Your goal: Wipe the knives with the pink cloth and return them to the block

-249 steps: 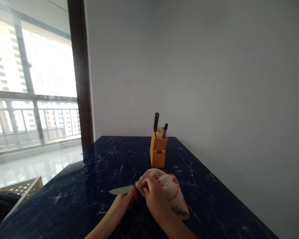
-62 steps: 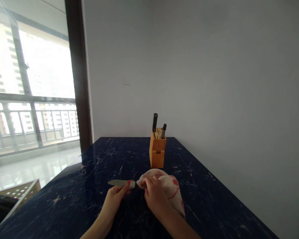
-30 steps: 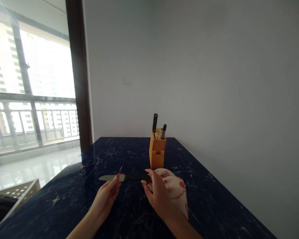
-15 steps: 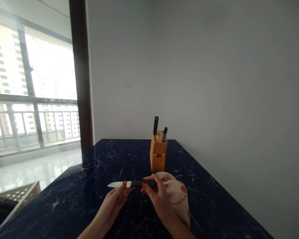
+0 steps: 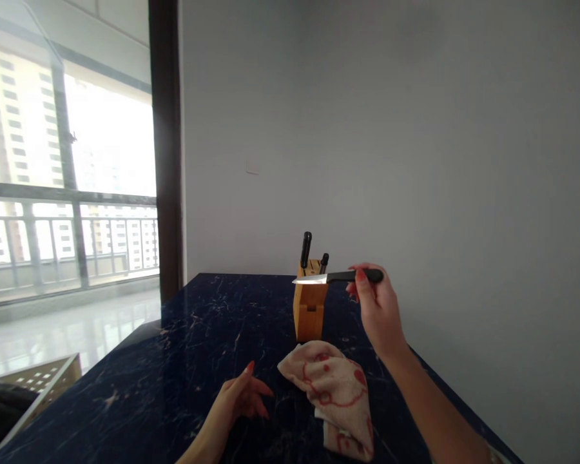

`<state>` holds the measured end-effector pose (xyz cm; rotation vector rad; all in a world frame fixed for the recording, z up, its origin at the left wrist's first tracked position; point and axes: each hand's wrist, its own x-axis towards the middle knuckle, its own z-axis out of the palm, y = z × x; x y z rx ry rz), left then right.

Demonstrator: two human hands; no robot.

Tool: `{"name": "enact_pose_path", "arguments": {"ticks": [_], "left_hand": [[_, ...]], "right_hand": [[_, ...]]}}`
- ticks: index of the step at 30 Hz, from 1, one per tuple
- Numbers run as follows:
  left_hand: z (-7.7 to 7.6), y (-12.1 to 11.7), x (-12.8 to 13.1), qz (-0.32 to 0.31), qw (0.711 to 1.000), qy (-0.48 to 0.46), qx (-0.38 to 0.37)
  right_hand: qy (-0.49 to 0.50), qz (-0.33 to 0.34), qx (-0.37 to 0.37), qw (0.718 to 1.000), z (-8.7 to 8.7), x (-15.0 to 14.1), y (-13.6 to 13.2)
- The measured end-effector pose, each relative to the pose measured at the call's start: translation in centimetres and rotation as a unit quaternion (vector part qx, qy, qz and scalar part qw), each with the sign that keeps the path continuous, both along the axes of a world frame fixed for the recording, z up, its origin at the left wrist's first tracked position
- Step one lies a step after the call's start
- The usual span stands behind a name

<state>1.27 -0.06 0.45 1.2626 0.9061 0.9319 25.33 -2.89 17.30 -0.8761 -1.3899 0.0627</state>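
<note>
My right hand (image 5: 374,306) is raised and closed on the black handle of a small knife (image 5: 314,279). The blade points left and passes in front of the upper part of a wooden knife block (image 5: 310,316). Two black-handled tools stand in the block's slots, one a taller handle (image 5: 306,248), the other a shorter handle (image 5: 324,261). Low over the table, my left hand (image 5: 244,394) is open and holds nothing, its fingers apart. To its right lies a crumpled pinkish-white cloth (image 5: 336,386) with red patterns, in front of the block.
Everything stands on a dark blue marbled table (image 5: 212,335). A grey wall (image 5: 464,193) runs along its right side and back. At the lower left is a beige perforated basket (image 5: 60,386) with something dark in it. A window (image 5: 111,148) is at the left.
My right hand has lifted the knife up and to the right, in front of the block. My left hand has let go of the blade and is lower. More of the cloth shows.
</note>
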Motion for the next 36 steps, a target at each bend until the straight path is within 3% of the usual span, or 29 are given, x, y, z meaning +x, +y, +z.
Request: {"name": "enact_pose_path", "arguments": {"ticks": [4,9,14,18,21,27,32,36], "left_hand": [[-0.1,0.2,-0.2,-0.012,1.000,-0.002,0.005],[-0.4,0.3,0.0,-0.014,1.000,0.000,0.007],[-0.6,0.4,0.0,-0.012,1.000,0.002,0.006],[-0.7,0.5,0.0,-0.016,1.000,-0.002,0.002],[-0.5,0.4,-0.1,-0.021,1.000,-0.001,0.004],[-0.3,0.2,0.0,-0.019,1.000,0.011,0.006],[-0.4,0.1,0.3,0.001,1.000,0.014,0.025],[-0.2,-0.1,0.3,-0.010,1.000,0.019,0.023]], "right_hand": [[-0.107,-0.077,0.019,0.991,2.9,1.6,1.6],[-0.165,-0.103,-0.003,0.981,4.2,2.1,3.3],[-0.211,-0.107,-0.020,0.971,6.1,1.2,4.5],[-0.302,-0.127,-0.071,0.942,7.5,-0.3,5.9],[-0.360,-0.175,-0.100,0.911,7.6,-1.1,7.4],[-0.396,-0.300,-0.082,0.864,6.8,-1.7,9.9],[-0.306,-0.249,-0.180,0.901,6.8,-0.5,10.4],[-0.286,-0.178,-0.253,0.907,5.1,0.8,10.8]]}}
